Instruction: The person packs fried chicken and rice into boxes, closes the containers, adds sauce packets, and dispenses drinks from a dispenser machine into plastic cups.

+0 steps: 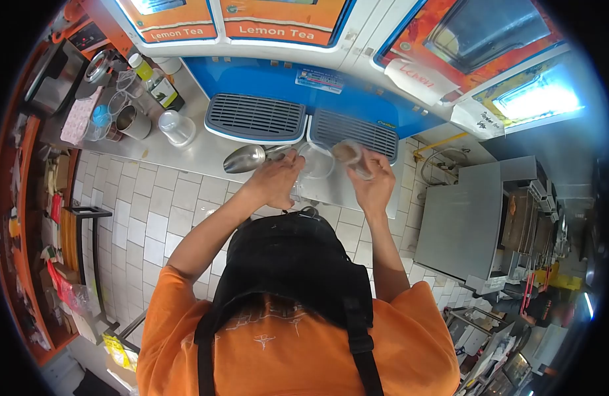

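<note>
My left hand point(278, 179) curves its fingers against the left side of a clear cup point(317, 162) at the counter's front edge. A metal scoop point(245, 159) lies just left of that hand, its handle reaching behind the fingers. My right hand point(375, 183) grips a second, tilted clear cup point(348, 154) with something brownish in it, slightly blurred. Behind the hands are a left drip tray point(257, 117) and a right drip tray point(357, 135), both with dark grilles.
On the steel counter point(208, 155) at left stand an upturned clear container point(176, 128), a dark bottle point(164, 94), a metal cup point(133, 123) and stacked plastic cups. Dispensers rise behind. A grey cabinet point(457, 221) stands at right. Another person point(542, 307) is at far right.
</note>
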Tool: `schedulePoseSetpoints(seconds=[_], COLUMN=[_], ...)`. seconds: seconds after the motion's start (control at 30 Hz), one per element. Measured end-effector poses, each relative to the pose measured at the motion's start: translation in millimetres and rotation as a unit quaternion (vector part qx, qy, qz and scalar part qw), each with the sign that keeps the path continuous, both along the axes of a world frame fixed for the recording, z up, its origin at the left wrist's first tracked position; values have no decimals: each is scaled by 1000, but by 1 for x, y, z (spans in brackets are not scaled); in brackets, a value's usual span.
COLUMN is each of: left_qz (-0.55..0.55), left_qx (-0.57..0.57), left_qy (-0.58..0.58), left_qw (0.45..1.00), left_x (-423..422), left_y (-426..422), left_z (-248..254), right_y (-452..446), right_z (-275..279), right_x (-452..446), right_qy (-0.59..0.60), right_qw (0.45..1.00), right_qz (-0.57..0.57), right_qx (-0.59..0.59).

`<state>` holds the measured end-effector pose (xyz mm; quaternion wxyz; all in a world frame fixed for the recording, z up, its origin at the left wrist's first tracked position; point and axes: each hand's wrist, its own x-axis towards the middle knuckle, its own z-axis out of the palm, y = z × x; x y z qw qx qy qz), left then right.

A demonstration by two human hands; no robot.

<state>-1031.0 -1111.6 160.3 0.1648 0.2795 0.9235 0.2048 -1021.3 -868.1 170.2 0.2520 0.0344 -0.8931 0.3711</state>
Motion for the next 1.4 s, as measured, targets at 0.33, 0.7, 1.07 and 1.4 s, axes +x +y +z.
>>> schedulePoseSetpoints(seconds=[0.33, 0.7, 1.07, 1.4], left_qz=[2, 21, 136, 193], left_qx=[15, 109, 228, 332], left_qy=[-37, -43, -38, -88], left_qw=[999, 993, 963, 919], left_x=[4, 13, 41, 59], left_y=[2, -10, -52, -82], left_z=[-14, -17, 11, 11], right_y=[2, -5, -26, -38], right_z=[1, 13, 26, 33], right_x=[-1, -26, -75, -104], right_qy=[-29, 50, 108, 137], right_qw=[954, 905, 982, 984], right_qz=[120, 221, -58, -56], right_qx=[272, 360, -146, -103])
